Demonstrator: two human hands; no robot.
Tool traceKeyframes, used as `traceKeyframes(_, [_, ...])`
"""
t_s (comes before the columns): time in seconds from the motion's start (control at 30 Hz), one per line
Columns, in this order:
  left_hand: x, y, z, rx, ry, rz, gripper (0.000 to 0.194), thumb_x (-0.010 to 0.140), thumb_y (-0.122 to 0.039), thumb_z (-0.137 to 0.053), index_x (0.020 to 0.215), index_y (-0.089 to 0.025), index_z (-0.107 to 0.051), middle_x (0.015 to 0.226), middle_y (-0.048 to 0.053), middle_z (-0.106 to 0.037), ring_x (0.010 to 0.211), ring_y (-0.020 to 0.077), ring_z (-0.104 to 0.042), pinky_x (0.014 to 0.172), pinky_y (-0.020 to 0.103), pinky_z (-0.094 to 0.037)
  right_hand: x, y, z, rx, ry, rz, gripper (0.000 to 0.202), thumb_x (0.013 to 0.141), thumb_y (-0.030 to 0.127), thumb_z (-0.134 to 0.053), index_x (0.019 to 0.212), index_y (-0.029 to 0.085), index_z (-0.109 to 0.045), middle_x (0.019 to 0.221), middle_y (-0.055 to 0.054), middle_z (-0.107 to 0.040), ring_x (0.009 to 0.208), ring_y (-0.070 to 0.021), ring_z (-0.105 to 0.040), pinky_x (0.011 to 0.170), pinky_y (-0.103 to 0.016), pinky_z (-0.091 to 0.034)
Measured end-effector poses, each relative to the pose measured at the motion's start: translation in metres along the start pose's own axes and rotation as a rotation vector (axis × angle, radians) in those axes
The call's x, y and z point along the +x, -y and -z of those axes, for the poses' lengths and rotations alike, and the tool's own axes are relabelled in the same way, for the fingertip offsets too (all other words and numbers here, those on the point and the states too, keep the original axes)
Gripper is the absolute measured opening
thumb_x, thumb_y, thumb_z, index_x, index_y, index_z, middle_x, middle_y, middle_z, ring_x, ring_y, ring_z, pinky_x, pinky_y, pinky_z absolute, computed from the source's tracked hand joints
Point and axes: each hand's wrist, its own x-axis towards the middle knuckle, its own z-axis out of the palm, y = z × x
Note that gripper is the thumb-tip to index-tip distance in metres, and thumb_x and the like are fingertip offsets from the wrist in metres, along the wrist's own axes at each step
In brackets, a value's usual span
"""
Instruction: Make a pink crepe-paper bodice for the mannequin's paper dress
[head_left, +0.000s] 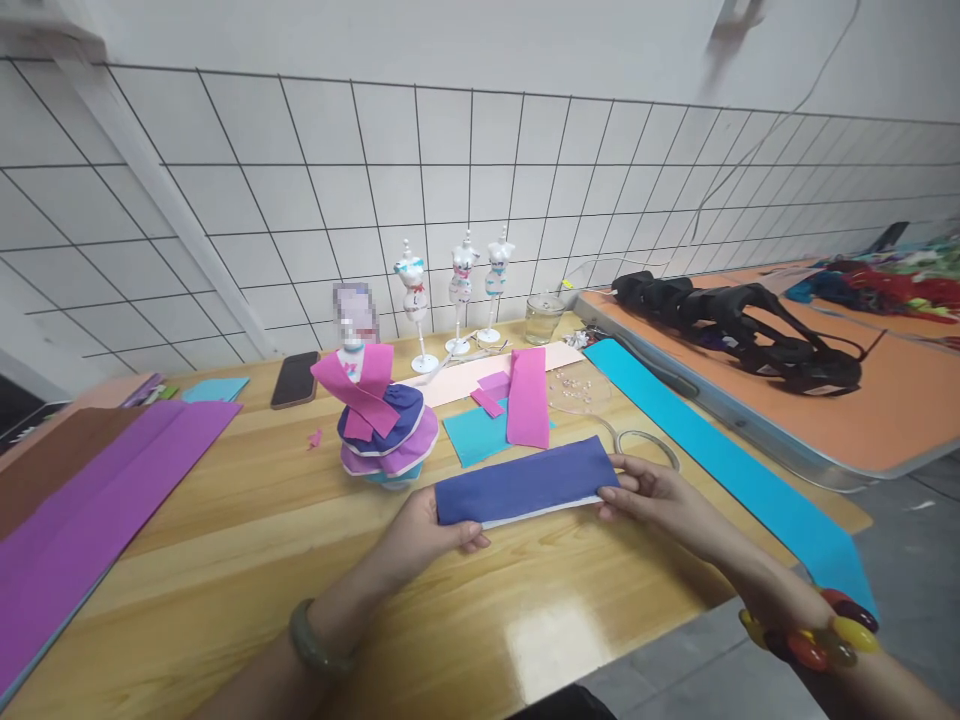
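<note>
Between my two hands a folded dark blue strip [529,480], paper or fabric, is stretched just above the wooden table. A thin white edge shows along its lower side. My left hand [427,530] pinches its left end, thumb in front and fingers mostly behind. The right end is gripped by my right hand [652,500] between thumb and fingers. Left of the strip stands a small doll figure [386,430] in a tiered blue, purple and teal skirt, with a crossed pink band over its chest. Behind the strip lie a pink strip [529,400] and a teal sheet [476,434].
Several white mini dress forms, one a dress form [415,285], stand by the tiled wall near a glass [543,318]. A phone [295,380] lies left of the doll. Purple sheets [127,500] cover the left side. A long blue strip [720,460] runs along the right.
</note>
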Motion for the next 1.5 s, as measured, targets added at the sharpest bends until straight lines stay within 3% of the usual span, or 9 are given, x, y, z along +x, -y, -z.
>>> traceKeyframes(0.13, [-0.001,-0.004,0.0,0.002,0.015,-0.009,0.034,0.066,-0.028,-0.077,0.091,-0.013,-0.062,0.074,0.005,-0.072,0.07,0.018,-0.068,0.065,0.029,-0.052,0.0,0.001,-0.002,-0.013,-0.044,-0.026,0.045,0.076,0.049,-0.07,0.11,0.02,-0.065,0.079,-0.005,-0.072,0.079,-0.0223,-0.068,0.078,-0.034,-0.055])
traceKeyframes(0.23, [-0.002,-0.006,0.0,-0.041,0.054,-0.03,0.042,0.063,-0.03,-0.081,0.095,-0.013,-0.062,0.083,0.006,-0.072,0.079,0.0196,-0.068,0.07,0.029,-0.052,-0.001,0.0,-0.001,-0.025,-0.081,-0.012,0.048,0.077,0.051,-0.07,0.113,0.019,-0.064,0.083,-0.007,-0.073,0.077,-0.0235,-0.068,0.079,-0.037,-0.055])
traceKeyframes(0.37, [-0.001,-0.004,0.0,-0.179,-0.006,0.143,0.049,0.07,-0.053,-0.072,0.094,-0.012,-0.058,0.082,0.01,-0.072,0.07,0.0194,-0.07,0.066,0.031,-0.053,-0.001,-0.001,0.0,-0.011,-0.101,0.031,0.051,0.077,0.049,-0.07,0.118,0.018,-0.062,0.084,-0.009,-0.073,0.076,-0.0238,-0.067,0.077,-0.037,-0.054])
traceKeyframes(0.43, [0.0,-0.003,0.0,-0.212,-0.032,0.194,0.052,0.07,-0.056,-0.07,0.096,-0.012,-0.057,0.082,0.011,-0.072,0.067,0.0194,-0.071,0.064,0.031,-0.054,0.0,-0.004,0.001,0.006,-0.09,0.043,0.05,0.079,0.046,-0.069,0.119,0.018,-0.061,0.087,-0.009,-0.073,0.076,-0.0233,-0.067,0.078,-0.036,-0.053])
traceKeyframes(0.6, [0.0,0.002,0.002,-0.156,0.012,0.143,0.043,0.062,-0.044,-0.08,0.082,-0.011,-0.06,0.08,0.009,-0.071,0.067,0.0196,-0.07,0.062,0.03,-0.054,0.0,-0.011,0.002,0.017,-0.056,0.057,0.044,0.082,0.042,-0.067,0.12,0.02,-0.059,0.095,-0.009,-0.073,0.078,-0.0211,-0.067,0.08,-0.034,-0.052])
traceKeyframes(0.9, [-0.001,0.001,0.003,-0.098,0.034,0.093,0.027,0.068,-0.032,-0.075,0.079,-0.011,-0.063,0.078,0.007,-0.071,0.065,0.0171,-0.07,0.058,0.025,-0.054,0.004,-0.018,0.005,0.026,-0.07,-0.044,0.053,0.076,0.047,-0.072,0.119,0.018,-0.061,0.092,-0.009,-0.073,0.078,-0.0227,-0.068,0.08,-0.036,-0.054])
traceKeyframes(1.0, [-0.001,-0.001,0.002,-0.086,0.027,0.083,0.025,0.067,-0.03,-0.075,0.076,-0.011,-0.062,0.075,0.006,-0.07,0.062,0.0162,-0.069,0.055,0.025,-0.054,0.006,-0.023,0.003,0.078,-0.076,-0.101,0.056,0.071,0.051,-0.074,0.116,0.018,-0.064,0.082,-0.008,-0.073,0.074,-0.023,-0.069,0.078,-0.037,-0.057])
traceKeyframes(1.23, [0.002,0.001,0.004,-0.09,-0.031,0.063,0.024,0.067,-0.027,-0.074,0.076,-0.012,-0.058,0.072,0.005,-0.069,0.059,0.0159,-0.068,0.054,0.026,-0.053,0.003,-0.026,0.0,0.354,-0.091,-0.167,0.048,0.062,0.042,-0.083,0.103,0.022,-0.069,0.083,-0.003,-0.072,0.065,-0.0159,-0.068,0.068,-0.03,-0.06])
traceKeyframes(1.5, [0.002,-0.002,0.002,-0.06,-0.057,0.068,0.026,0.065,-0.029,-0.074,0.074,-0.013,-0.057,0.071,0.003,-0.069,0.059,0.0159,-0.067,0.055,0.027,-0.052,0.0,-0.025,0.005,0.391,-0.08,-0.18,0.047,0.067,0.039,-0.082,0.107,0.021,-0.066,0.087,-0.004,-0.071,0.068,-0.0159,-0.069,0.071,-0.03,-0.059])
